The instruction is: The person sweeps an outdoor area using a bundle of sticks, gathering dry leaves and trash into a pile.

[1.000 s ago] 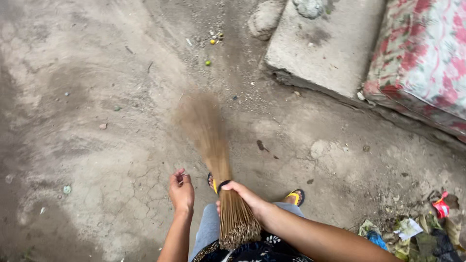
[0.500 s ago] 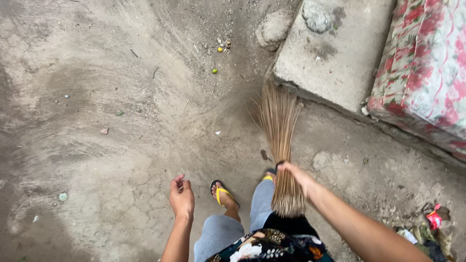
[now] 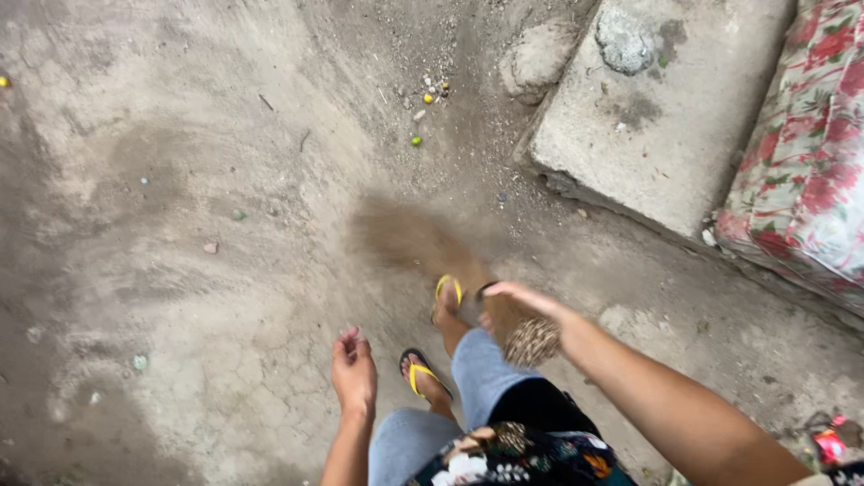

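My right hand grips a bundled stick broom near its bound end, and the bristles are a brown blur low over the dirt ground to the upper left of my feet. My left hand hangs beside my left leg with the fingers loosely curled and nothing in it. Both feet wear yellow-strapped sandals, one stepped ahead under the broom.
A grey concrete slab lies at the upper right with a stone at its corner. A red floral cushion rests along the right edge. Small yellow and green fruits and grit lie ahead. Red litter sits at the bottom right.
The broom has swung from the slab's edge leftward across the ground, blurring. One foot has stepped forward. The left hand has barely moved.
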